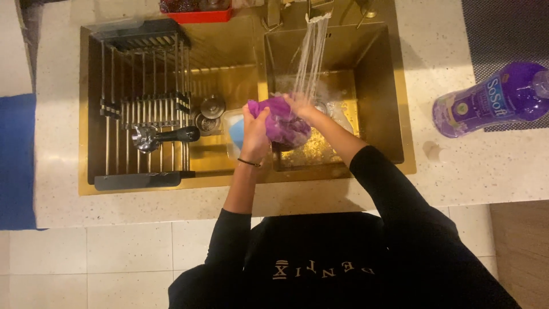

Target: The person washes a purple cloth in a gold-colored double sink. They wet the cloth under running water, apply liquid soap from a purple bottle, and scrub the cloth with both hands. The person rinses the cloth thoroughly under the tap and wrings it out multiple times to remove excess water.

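Both of my hands hold a purple cloth (284, 125) over the right basin of a gold-coloured sink (377, 86). My left hand (255, 133) grips the cloth's left side, a thin dark band around its wrist. My right hand (302, 107) clutches the cloth's top under the water stream (311, 54) that falls from the tap at the back. Water splashes in the basin below the cloth.
A metal drying rack (143, 97) spans the left basin, with a black-handled strainer (157, 137) on it. Metal lids (209, 111) and a pale blue container (235, 131) lie beside it. A purple bottle (494, 100) lies on the counter at right. A red tray (197, 12) sits behind the sink.
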